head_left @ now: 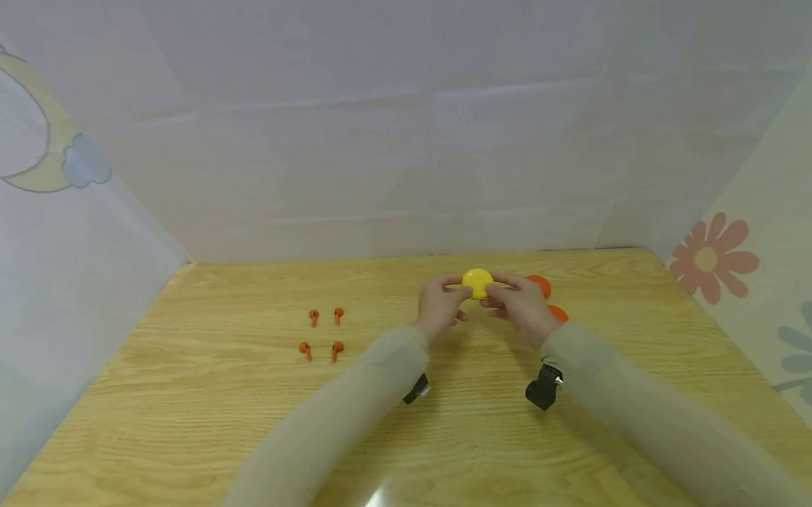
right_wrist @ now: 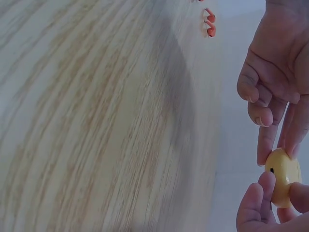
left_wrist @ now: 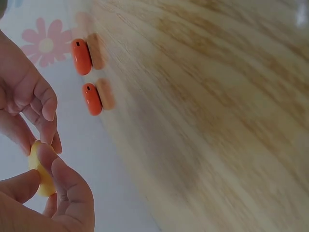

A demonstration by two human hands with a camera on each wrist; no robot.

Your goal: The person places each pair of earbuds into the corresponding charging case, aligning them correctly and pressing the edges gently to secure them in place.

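Note:
A rounded yellow earbud case [head_left: 477,283] is held up above the table's far part, between both hands. My left hand [head_left: 439,306] pinches its left side with thumb and fingers, while my right hand [head_left: 522,305] pinches the right side. In the right wrist view the yellow case [right_wrist: 282,178] looks closed, with a small dark port on its edge. Two orange earbud cases lie beyond my right hand; the left wrist view shows one orange case [left_wrist: 81,57] and the other orange case [left_wrist: 91,99], both with a dark slot.
Several orange earbuds [head_left: 337,349] lie in two rows on the left half of the wooden table [head_left: 199,396]. A pale cloth wall [head_left: 383,168] rises behind the far edge. Dark straps [head_left: 544,386] sit at the wrists.

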